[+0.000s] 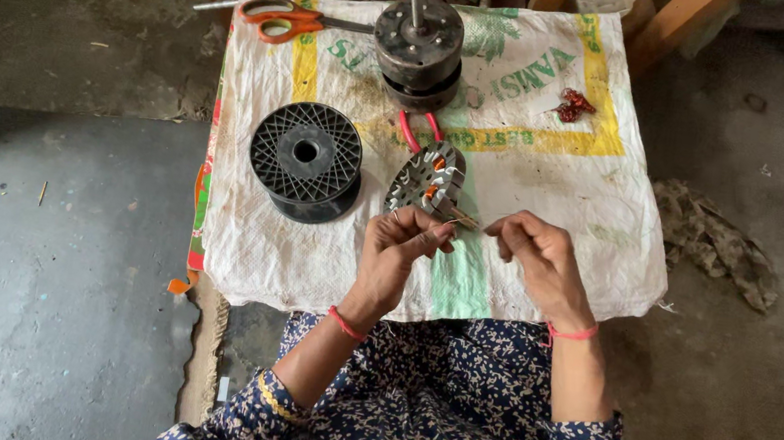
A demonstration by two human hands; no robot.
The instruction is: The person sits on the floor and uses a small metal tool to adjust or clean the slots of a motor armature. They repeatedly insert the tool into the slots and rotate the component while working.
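Your left hand (pixel 401 243) and right hand (pixel 531 250) meet just above your patterned lap, both closed in a pinch: the left grips the lower edge of the round metal stator (pixel 426 180), tilted up off the white woven sack (pixel 538 184) at mid-table, while the right pinches a thin wire (pixel 465 222) running to it (whether its fingertips touch the stator you cannot tell). Just left of the stator lies a black plastic spool (pixel 305 160), behind it stands a dark motor housing (pixel 419 44), and orange-handled scissors (pixel 282 18) rest at the far left corner.
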